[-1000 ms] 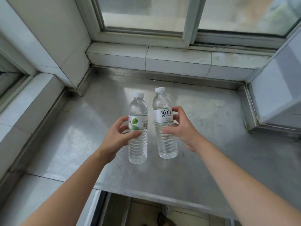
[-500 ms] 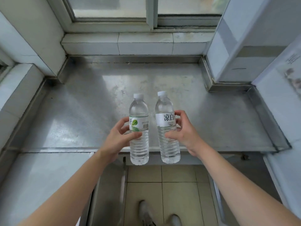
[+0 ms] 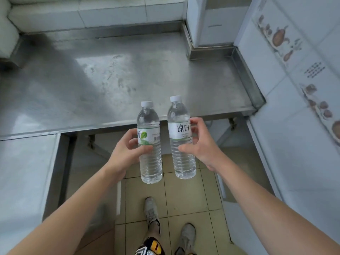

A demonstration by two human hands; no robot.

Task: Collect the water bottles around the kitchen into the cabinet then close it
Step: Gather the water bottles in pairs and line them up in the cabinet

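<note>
Head view: left hand [image 3: 127,153] grips leaf-label bottle [image 3: 150,144], right hand [image 3: 200,144] grips white-label bottle [image 3: 182,140], both upright in air off the desk [image 3: 110,80] edge; smooth plastic may slip during carry.

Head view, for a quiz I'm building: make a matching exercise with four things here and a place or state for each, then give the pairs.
Things:
1. leaf-label bottle
2. white-label bottle
3. steel counter
4. shoes

Places or states:
A. on the tiled floor
B. held by the right hand
C. bare metal, behind the bottles
D. held by the left hand

Pairs: 1-D, 2-B, 3-C, 4-A
</note>
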